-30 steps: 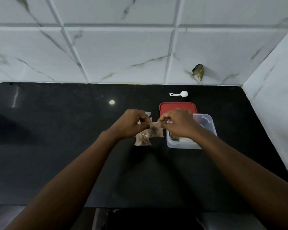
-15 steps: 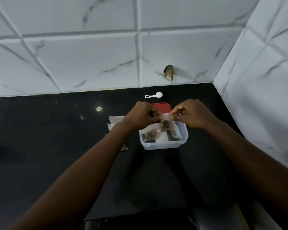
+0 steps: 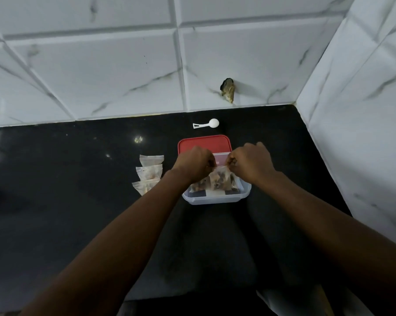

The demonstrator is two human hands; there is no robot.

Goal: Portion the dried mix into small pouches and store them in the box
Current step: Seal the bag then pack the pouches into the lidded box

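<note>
Head: pouch point(image 3: 217, 181) corners hidden under left hand point(image 3: 196, 164), right hand point(image 3: 252, 163)

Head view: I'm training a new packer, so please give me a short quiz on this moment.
1. True or false: the left hand and the right hand both pinch the top edge of one filled pouch above the clear box.
2. Where does the white scoop lie?
A. inside the box
B. on the counter, behind the red lid
C. in the left hand
3. How many pouches show on the counter left of the box?

Key: 1 true; 2 B; 3 three.
</note>
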